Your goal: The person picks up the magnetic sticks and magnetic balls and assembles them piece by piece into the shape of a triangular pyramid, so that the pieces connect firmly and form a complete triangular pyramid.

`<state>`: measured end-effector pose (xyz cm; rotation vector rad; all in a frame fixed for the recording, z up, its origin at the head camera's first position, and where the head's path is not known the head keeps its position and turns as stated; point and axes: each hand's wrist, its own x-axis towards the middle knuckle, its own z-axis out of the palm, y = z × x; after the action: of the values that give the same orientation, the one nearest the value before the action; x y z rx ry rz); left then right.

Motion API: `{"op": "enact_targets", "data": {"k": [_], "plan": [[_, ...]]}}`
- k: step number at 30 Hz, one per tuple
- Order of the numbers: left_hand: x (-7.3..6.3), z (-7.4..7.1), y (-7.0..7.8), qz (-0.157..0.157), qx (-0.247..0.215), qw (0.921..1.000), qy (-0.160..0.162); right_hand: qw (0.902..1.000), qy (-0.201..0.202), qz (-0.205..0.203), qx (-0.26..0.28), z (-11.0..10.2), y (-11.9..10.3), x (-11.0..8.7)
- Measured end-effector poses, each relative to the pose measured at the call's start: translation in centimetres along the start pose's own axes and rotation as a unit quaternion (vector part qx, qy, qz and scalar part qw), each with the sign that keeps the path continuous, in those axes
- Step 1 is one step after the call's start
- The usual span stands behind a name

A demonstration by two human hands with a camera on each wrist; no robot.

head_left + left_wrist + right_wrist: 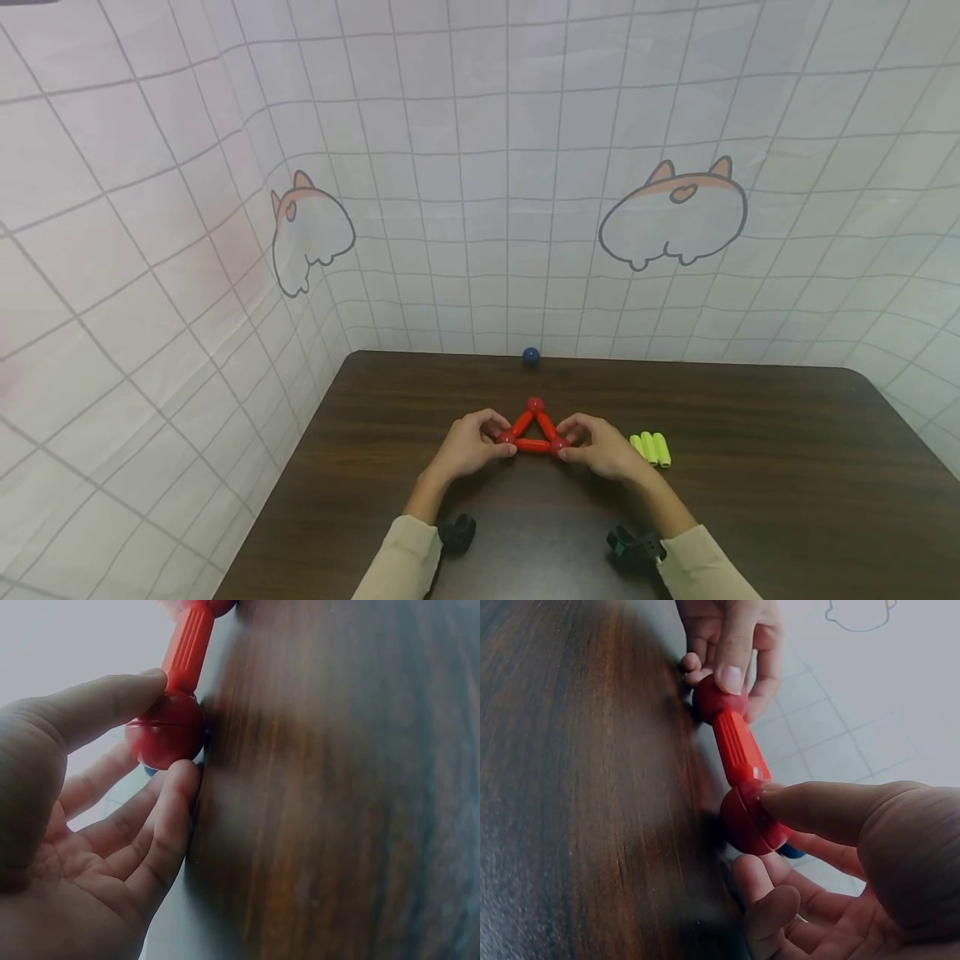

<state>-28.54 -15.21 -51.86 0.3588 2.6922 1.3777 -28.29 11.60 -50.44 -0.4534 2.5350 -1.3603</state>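
A red triangle of three ribbed rods [533, 446] and three balls lies flat on the dark table, its far ball [535, 404] pointing away from me. My left hand [471, 443] pinches the near left ball [166, 733] between thumb and fingers. At the near right corner my right hand [602, 447] grips the other ball [750, 817], thumb on top and fingers at its side. In the right wrist view, one rod [740, 748] joins these two balls, and the left hand shows behind.
Several yellow-green rods [650, 449] lie side by side just right of my right hand. A dark blue ball [531, 356] sits at the table's far edge, against the grid-patterned cloth [480, 208]. The wooden table [787, 467] stretches to both sides.
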Motion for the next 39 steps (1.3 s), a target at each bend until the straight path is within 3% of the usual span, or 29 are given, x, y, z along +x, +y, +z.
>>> {"op": "enact_targets", "data": {"k": [11, 16, 23, 30, 39], "plan": [[-0.2, 0.0, 0.3, 0.0, 0.004, 1.0, 0.005, 0.9999, 0.006, -0.014, 0.007, -0.7, 0.0, -0.2], [-0.2, 0.0, 0.4, -0.005, 0.002, 0.9999, 0.009, 0.999, 0.018, -0.033, 0.025, -3.0, -0.2, -0.8], [-0.3, 0.1, 0.5, -0.009, 0.001, 0.9999, 0.012, 0.9957, 0.07, -0.038, 0.047, -7.5, 0.1, -2.9], [-0.2, 0.1, 0.4, -0.002, -0.001, 0.9999, 0.015, 0.9932, 0.107, -0.015, 0.042, -10.5, 1.9, -5.2], [-0.4, 0.0, 0.5, 0.005, 0.008, 0.9999, 0.01, 0.9949, 0.097, 0.023, -0.016, -11.0, 5.2, -6.5]]}}
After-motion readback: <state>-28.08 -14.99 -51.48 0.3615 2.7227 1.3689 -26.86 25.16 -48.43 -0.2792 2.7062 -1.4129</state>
